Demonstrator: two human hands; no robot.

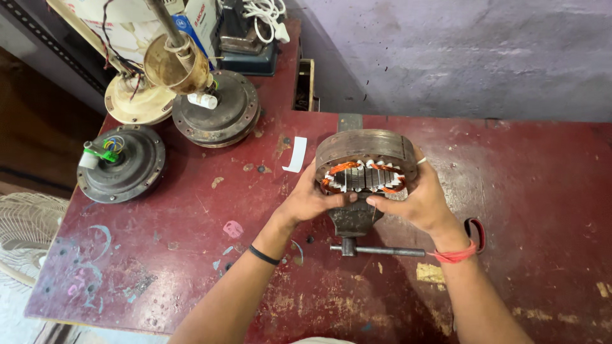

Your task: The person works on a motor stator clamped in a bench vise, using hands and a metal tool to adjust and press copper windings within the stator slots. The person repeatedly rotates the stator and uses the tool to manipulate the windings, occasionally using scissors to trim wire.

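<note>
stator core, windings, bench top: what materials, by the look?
Stator core, held by left hand and right hand: likely laminated steel, dull grey-brown, edge lines visible. Windings: probably enamelled copper, glossy orange. Bench top: maroon-painted, chipped; wood or metal beneath unclear.

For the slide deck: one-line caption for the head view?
Both hands, left hand and right hand, hold a copper-wound stator over a bench vise on a worn red table.

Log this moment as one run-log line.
left hand: grips stator | right hand: grips stator | stator: over bench vise | table: red
</note>
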